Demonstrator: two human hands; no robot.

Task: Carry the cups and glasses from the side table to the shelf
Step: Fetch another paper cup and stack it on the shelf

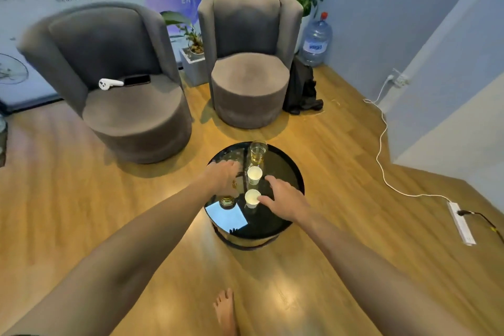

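Reaching down over the round black worktop (293, 172), I have both arms out and nothing lifted yet. Furthest left, my left hand (222, 177) hangs palm down over the glass of amber drink (227, 200) at the near left edge; its fingers are spread and loose, and part of the glass is hidden under the hand, so I cannot tell whether any finger touches it. Just right of that glass stands the near paper cup (252, 197), white and looking empty, with the second paper cup (254, 174) behind it toward the middle and the tall glass (258, 153), part full of yellowish drink, at the far rim. Right again, my right hand (283, 199) is open too, thumb tip close to the near cup's rim, the fingers splayed and gripping nothing. To do this step well I judge I should close the left hand around the body of the amber glass low down, not pinch its lip, and lift straight up so the drink stays level. The right hand should wrap the near cup gently, because thin paper will probably buckle under a hard squeeze, and it must not knock the cup behind. No shelf is in sight, so all four drinks are on the worktop with the carrying ahead.
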